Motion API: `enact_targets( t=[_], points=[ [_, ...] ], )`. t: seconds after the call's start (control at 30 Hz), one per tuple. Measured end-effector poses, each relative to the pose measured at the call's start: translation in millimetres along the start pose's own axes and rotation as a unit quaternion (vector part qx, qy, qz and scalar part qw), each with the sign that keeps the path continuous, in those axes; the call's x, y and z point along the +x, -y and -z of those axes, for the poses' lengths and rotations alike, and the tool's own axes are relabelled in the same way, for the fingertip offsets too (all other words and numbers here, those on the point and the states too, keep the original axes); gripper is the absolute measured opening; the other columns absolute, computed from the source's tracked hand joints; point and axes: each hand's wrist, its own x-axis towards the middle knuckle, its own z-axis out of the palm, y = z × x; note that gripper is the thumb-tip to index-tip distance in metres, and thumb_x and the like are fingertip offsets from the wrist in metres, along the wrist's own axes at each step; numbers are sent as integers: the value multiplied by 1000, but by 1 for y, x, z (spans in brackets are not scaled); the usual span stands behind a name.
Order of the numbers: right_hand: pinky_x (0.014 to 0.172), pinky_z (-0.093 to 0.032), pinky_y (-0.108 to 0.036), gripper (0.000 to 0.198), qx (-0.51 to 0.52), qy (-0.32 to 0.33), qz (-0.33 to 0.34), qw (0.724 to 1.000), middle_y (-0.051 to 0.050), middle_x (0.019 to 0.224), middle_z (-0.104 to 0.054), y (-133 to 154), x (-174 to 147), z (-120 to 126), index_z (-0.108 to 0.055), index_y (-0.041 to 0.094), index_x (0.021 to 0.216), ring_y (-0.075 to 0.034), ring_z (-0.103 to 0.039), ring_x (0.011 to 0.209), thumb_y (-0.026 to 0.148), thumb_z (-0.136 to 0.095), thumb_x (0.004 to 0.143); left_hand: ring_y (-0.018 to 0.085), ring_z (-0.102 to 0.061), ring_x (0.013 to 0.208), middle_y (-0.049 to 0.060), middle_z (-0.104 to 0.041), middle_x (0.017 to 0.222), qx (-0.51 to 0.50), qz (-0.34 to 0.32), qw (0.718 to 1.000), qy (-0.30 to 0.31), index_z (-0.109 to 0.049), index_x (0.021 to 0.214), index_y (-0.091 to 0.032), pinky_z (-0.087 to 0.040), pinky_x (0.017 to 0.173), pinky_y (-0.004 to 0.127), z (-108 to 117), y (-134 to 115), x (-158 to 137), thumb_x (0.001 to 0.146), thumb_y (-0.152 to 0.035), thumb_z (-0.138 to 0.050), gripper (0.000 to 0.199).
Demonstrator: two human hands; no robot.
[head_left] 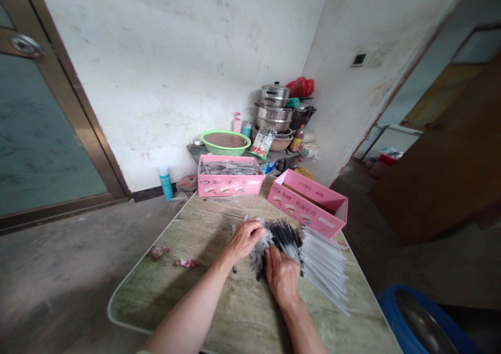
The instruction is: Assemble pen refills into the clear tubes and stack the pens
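Note:
A row of slim pen-like sticks with black and clear parts (287, 237) lies across the middle of the table. My left hand (246, 236) is over its left end, with bent fingers closed on pale pieces there. Nearer to me, my right hand (282, 275) has its fingers curled in on the near ends of the sticks; its fingertips are partly hidden. Touching the row on the right is a fanned bundle of clear, whitish tubes (324, 268). One small dark-tipped stick (234, 268) lies beside my left wrist.
At the table's far edge stand a pink box (230, 185) full of greyish sticks and a second pink box (307, 206), turned at an angle. Behind are a green basin (225, 149) and stacked steel pots (274, 115). A blue tub (426, 320) is at lower right.

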Motion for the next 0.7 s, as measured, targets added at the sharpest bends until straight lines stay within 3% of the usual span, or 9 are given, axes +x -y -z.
enact_targets(
  t=[0.23,0.43,0.6,0.7],
  points=[
    [50,-27,-27,27,-15,-9,25,1000,-3,56,-60,2,0,-1,-63,17,87,-15,-55,48,26,-42,101,11,-29,55,-5,-25,54,-21,62,998,4,-35,53,-19,-18,55,26,-3,9,-1,88,-35,-48,41],
    [51,-28,-25,27,6,-9,24,1000,-3,58,-61,-1,-3,-3,-64,16,87,-14,-56,50,26,-43,101,10,-24,52,-5,-20,53,-17,70,997,13,-31,50,-19,-15,53,26,-2,12,-1,88,-45,-49,49],
    [50,-28,-25,33,16,-1,15,1000,-3,57,-62,-1,-2,-2,-66,16,89,-14,-56,48,29,-39,102,10,-24,51,-5,-21,50,-18,74,997,10,-33,47,-19,-16,52,25,0,12,-2,88,-54,-50,56],
    [48,-28,-25,39,53,5,-22,998,-3,55,-62,-2,-2,-3,-65,15,87,-14,-57,46,31,-34,104,10,-33,51,-4,-35,50,-61,92,994,13,-49,52,-16,-24,52,23,3,8,-3,87,-57,-50,54]
  ],
)
